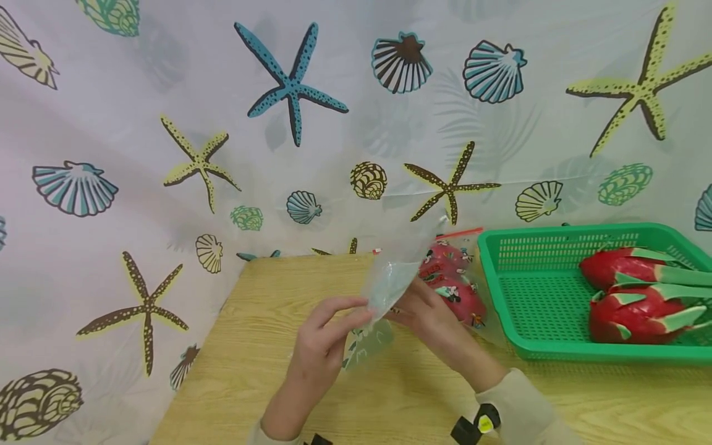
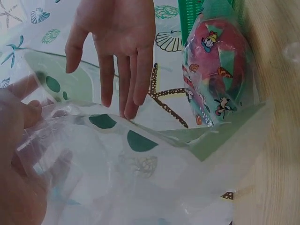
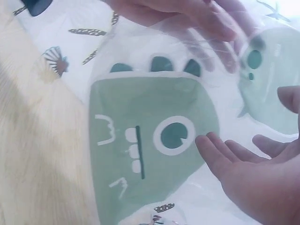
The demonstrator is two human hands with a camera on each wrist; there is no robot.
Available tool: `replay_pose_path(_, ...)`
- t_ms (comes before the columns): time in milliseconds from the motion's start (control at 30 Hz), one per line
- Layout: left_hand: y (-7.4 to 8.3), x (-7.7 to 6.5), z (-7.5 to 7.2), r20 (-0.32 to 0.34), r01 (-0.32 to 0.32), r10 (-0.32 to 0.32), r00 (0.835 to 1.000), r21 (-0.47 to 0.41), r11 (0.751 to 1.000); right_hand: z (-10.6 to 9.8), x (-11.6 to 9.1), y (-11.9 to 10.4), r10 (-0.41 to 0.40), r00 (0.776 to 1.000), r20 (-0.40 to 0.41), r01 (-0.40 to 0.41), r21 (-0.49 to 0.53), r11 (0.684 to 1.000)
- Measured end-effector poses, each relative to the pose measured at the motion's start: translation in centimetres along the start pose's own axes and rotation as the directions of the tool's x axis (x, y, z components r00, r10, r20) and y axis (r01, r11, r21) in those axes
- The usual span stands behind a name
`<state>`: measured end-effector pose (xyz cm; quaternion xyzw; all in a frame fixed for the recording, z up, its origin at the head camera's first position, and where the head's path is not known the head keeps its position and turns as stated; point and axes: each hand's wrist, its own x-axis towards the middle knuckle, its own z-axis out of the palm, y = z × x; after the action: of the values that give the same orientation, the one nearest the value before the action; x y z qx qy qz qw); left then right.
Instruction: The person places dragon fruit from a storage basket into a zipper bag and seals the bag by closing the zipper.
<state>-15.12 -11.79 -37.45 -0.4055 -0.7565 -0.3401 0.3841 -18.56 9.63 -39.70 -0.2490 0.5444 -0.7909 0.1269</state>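
Observation:
A clear plastic bag printed with a light green cartoon creature hangs above the table. My left hand pinches its edge between thumb and fingers; in the left wrist view, the see-through film spreads out from that hand. On the bag's other side is my right hand. The left wrist view shows the right hand with straight fingers beside the bag's edge. In the right wrist view, the right hand's fingertips lie close to the printed face; whether they touch it I cannot tell.
A zip bag with cartoon prints holds red dragon fruit behind my right hand. To its right stands a green plastic basket with dragon fruit in it. The wooden table meets a curtain with sea prints.

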Motion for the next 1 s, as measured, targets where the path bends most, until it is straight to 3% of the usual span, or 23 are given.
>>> replay_pose_path(233,-0.2,-0.2,-0.3,0.053,-0.089,0.085,0.995,0.085,0.992,-2.3,-0.6,-1.8,-0.038,0.995,-0.095,0.06,0.239,0.969)
replay_pose_path(433,-0.4,-0.5,-0.6,0.113,-0.151,0.136,0.984,0.138,0.979,-4.7,-1.5,-3.1,-0.117,0.99,-0.085,0.143,0.482,0.865)
replay_pose_path(467,-0.4,-0.5,-0.6,0.126,-0.157,0.139,0.982,0.149,0.976,-4.9,-1.7,-3.3,-0.121,0.988,-0.097,0.153,0.48,0.864)
replay_pose_path(567,-0.5,-0.6,-0.8,0.156,-0.179,0.152,0.976,0.182,0.967,-5.3,-2.2,-3.7,-0.095,0.979,-0.178,0.16,0.403,0.901)
replay_pose_path(733,-0.7,-1.0,-0.9,0.179,-0.239,0.2,0.963,0.234,0.942,-5.9,-2.7,-3.8,-0.021,0.947,-0.321,0.104,0.242,0.965)
replay_pose_path(900,-0.5,-1.8,-0.2,0.276,-0.161,0.122,0.953,0.122,0.979,-6.4,-3.2,-3.9,0.046,0.922,-0.384,-0.001,0.118,0.993)
replay_pose_path(1000,-0.2,-2.2,0.5,0.375,-0.069,0.041,0.926,0.064,0.996,-6.8,-3.4,-4.0,0.068,0.891,-0.449,-0.067,0.019,0.998)
